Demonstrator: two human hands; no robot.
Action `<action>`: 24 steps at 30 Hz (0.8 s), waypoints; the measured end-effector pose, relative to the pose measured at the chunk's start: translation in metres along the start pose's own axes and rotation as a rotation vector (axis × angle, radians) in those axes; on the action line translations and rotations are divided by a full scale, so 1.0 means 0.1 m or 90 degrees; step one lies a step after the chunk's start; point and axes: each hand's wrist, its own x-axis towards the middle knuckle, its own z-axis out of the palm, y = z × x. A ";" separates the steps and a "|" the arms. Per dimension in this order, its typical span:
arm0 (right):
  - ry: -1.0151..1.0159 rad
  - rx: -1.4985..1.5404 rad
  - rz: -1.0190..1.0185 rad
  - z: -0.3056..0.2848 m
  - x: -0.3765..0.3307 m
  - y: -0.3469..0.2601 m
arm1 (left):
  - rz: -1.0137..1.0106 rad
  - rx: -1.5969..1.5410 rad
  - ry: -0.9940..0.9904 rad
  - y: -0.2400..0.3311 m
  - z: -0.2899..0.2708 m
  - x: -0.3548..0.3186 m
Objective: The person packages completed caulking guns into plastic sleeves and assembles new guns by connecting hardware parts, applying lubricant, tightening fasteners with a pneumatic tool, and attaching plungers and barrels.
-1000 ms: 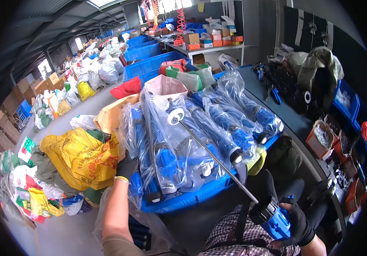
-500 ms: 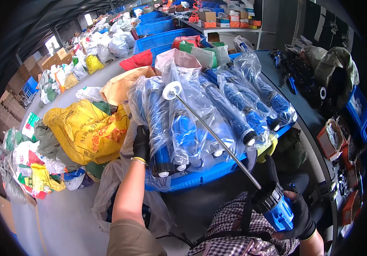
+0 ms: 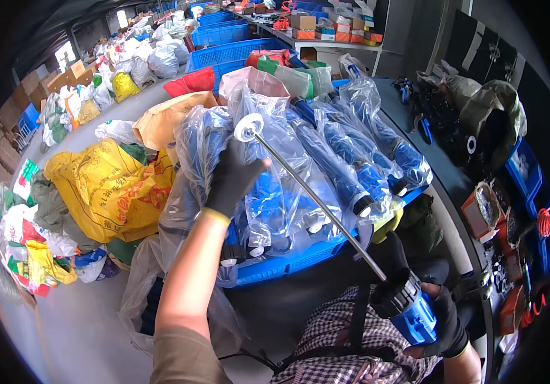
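Observation:
My right hand (image 3: 444, 320), in a black glove with bare fingertips, grips a blue and black cylindrical handle piece (image 3: 409, 313). From it a long metal rod (image 3: 316, 203) slants up and left to a white disc (image 3: 248, 127). My left hand (image 3: 229, 178), also gloved, is raised just below the disc with its thumb spread; I cannot make out whether it touches the disc. Beneath it lie several blue tubes with black ends and white tips, such as a bagged tube (image 3: 332, 160), wrapped in clear plastic. They rest across a blue crate (image 3: 287, 267).
A large yellow sack (image 3: 108, 192) and other bags lie left of the crate. On the right, a dark workbench (image 3: 409, 128) carries black tools and an open cloth sack (image 3: 492, 115). Small parts boxes (image 3: 481, 211) line its near side. More blue crates (image 3: 220, 33) stand behind.
My left hand has left the bagged tube at the left and moved up and right toward the white disc. My right hand still holds the handle piece. The view has shifted slightly.

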 end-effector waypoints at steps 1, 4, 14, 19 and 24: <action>-0.003 0.000 -0.017 0.01 0.00 0.00 | -0.031 0.114 0.007 -0.05 0.16 0.16; -0.009 0.012 -0.022 0.06 -0.04 -0.01 | -0.135 0.103 0.039 -0.46 0.37 0.45; 0.039 0.058 0.032 -0.14 -0.11 0.03 | -0.070 0.178 -0.054 -0.07 0.04 0.05; 0.001 0.058 -0.036 -0.10 -0.05 0.12 | -0.048 0.251 -0.130 -0.16 0.20 0.11; -0.058 0.034 -0.060 -0.03 0.00 0.04 | -0.084 0.295 -0.125 -0.39 0.07 0.05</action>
